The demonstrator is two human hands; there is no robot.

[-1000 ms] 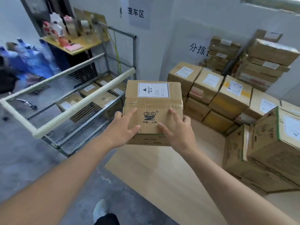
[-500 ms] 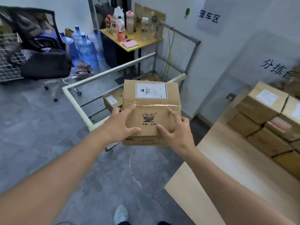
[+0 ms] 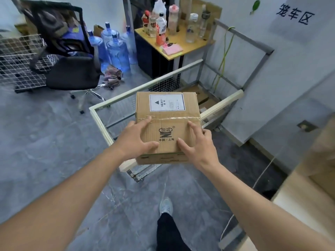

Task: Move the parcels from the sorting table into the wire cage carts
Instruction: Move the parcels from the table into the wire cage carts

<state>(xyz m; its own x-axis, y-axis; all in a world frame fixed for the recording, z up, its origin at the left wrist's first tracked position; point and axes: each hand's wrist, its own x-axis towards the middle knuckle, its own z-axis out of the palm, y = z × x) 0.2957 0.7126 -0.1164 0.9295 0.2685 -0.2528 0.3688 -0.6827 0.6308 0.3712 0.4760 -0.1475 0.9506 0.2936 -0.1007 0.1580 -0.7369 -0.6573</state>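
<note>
Parcel being held over the near corner of a wire cage cart, clamped between both hands.

Both arms are reaching forward; the left hand is gripping the box's left side with fingers spread across its top and the right hand is doing likewise on the right. More boxes are lying inside the cart, an office chair is standing beyond, and the counter is edging in at right.

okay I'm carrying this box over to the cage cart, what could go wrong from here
The box carries a HEAVY label, and the left hand and right hand hold it only at its near corners, so it could slip. It may also clip the cart rail, or land hard on the boxes inside.
</note>
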